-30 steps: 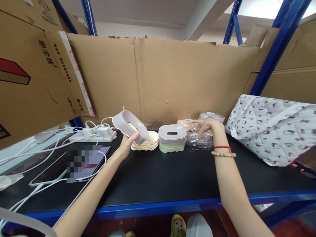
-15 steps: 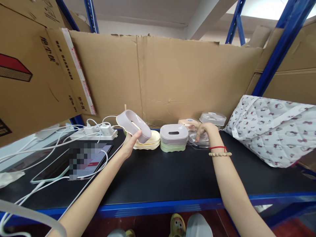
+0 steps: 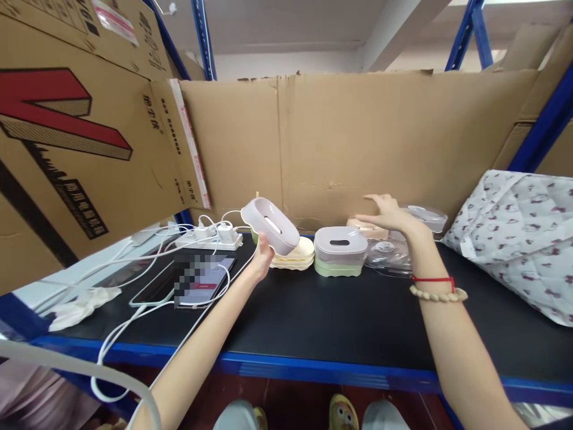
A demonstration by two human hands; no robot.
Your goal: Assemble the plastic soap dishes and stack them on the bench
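My left hand [image 3: 263, 258] grips a lilac-grey oval tray [image 3: 274, 228] with a slot in its middle, tilted above a stack of cream-coloured pieces [image 3: 299, 253]. My right hand [image 3: 385, 213] is raised with its fingers spread and nothing in them, over a peach-coloured piece [image 3: 367, 229] and clear plastic covers [image 3: 388, 255]. Between the hands, a similar lilac-grey tray [image 3: 341, 240] rests on a green piece [image 3: 338, 268]. Behind my right wrist sits another grey container with a clear cover [image 3: 430, 218].
A white power strip [image 3: 209, 241], cables and a tablet [image 3: 203, 280] lie at the left. Cardboard walls [image 3: 331, 131] stand behind. A patterned quilted bag [image 3: 514, 233] is at the right, beside a blue shelf post [image 3: 546, 134].
My right hand has lifted off the clear covers and moved up, with its fingers spreading. My left hand still holds the tray. The whole view has shifted left.
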